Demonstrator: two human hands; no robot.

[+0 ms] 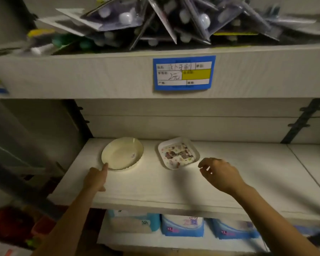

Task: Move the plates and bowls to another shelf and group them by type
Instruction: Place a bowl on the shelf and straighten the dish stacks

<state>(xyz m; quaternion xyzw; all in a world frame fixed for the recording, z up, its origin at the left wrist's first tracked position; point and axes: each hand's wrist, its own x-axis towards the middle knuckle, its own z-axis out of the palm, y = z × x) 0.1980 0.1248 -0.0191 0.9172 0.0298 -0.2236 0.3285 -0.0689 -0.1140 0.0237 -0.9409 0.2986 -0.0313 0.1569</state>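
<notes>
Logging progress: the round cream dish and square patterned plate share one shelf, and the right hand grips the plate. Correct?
No: in the head view the right hand hovers beside the square patterned plate, holding nothing. The round cream dish does share its shelf.

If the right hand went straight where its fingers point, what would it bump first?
Probably the square white patterned plate; the right hand hangs beside its right edge, fingers loosely curled toward it. Depth is unclear.

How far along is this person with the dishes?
Two pieces sit apart on the middle shelf: a round cream dish and a square patterned plate. The left hand touches the dish's rim; the right hand hovers empty beside the plate. No other dishes show, so what remains is unclear.
</notes>
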